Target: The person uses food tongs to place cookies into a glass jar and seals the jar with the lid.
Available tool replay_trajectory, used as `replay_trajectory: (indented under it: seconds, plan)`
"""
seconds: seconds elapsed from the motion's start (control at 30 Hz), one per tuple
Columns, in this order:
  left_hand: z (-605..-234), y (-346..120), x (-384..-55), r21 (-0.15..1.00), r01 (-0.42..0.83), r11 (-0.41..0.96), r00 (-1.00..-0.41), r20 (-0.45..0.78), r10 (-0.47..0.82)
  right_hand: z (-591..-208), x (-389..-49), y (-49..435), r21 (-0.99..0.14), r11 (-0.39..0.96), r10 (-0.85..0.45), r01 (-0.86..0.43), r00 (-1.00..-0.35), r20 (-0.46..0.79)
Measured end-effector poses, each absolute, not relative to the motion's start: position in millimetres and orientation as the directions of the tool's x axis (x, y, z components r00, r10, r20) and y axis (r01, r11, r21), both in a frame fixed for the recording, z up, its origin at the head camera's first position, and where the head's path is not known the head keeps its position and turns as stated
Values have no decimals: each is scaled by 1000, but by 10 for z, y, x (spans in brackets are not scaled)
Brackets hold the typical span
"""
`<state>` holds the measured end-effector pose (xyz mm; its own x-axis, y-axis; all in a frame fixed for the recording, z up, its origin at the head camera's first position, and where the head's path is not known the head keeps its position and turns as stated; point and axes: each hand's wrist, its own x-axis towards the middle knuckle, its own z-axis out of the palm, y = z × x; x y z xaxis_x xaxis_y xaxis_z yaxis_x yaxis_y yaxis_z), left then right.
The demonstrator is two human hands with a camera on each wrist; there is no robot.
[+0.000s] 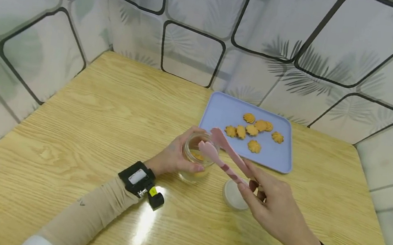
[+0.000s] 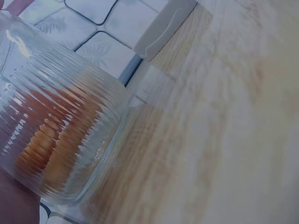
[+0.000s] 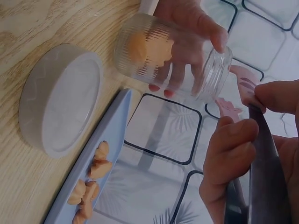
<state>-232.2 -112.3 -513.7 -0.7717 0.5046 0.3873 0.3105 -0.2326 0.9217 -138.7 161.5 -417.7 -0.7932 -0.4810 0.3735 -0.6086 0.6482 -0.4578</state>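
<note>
My left hand (image 1: 176, 155) is wrapped around a clear ribbed glass jar (image 3: 187, 70) with its mouth uncovered. A few golden cookies (image 2: 58, 144) lie at the jar's bottom. In my right hand (image 1: 276, 198) I grip a pair of pink tongs (image 1: 232, 150), their tips spread apart with nothing between them, over the jar's mouth in the head view. Beyond the hands lies a blue tray (image 1: 217, 108) with several flower-shaped cookies (image 1: 254, 146) scattered on it.
A round whitish lid (image 1: 234, 195) lies on the wooden table (image 1: 114, 115) beneath my right hand; the right wrist view shows its rim (image 3: 39, 102). A patterned cloth wall (image 1: 191, 50) borders the table at the back and sides.
</note>
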Motion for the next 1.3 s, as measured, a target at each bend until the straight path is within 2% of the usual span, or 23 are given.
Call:
replay_trajectory:
  seconds: [0.13, 0.27, 0.5, 0.8, 0.97, 1.3]
  plan:
    - [-5142, -1111, -2320, 916, 301, -266, -766, 398, 504, -4226, -1477, 1738, -446, 661, -432, -603, -792, 432]
    - [-5138, -1110, -2316, 912, 293, -287, -763, 404, 505, -4338, -1607, 1940, -379, 758, -360, -531, -825, 436]
    - [-5124, -1124, -2309, 915, 299, -271, -771, 400, 496, -4601, -1807, 2261, -324, 885, -239, -335, -923, 300]
    - [-5130, -1112, -2315, 912, 318, -261, -766, 409, 496, -4676, -1926, 2357, -356, 908, -194, -220, -975, 108]
    - [-5120, -1099, -2327, 908, 323, -268, -763, 417, 494, -4676, -1938, 2335, -342, 919, -190, -197, -980, 54]
    - [-5120, -1108, -2322, 915, 313, -256, -764, 403, 504, -4716, -1906, 2313, -309, 915, -221, -261, -962, 157]
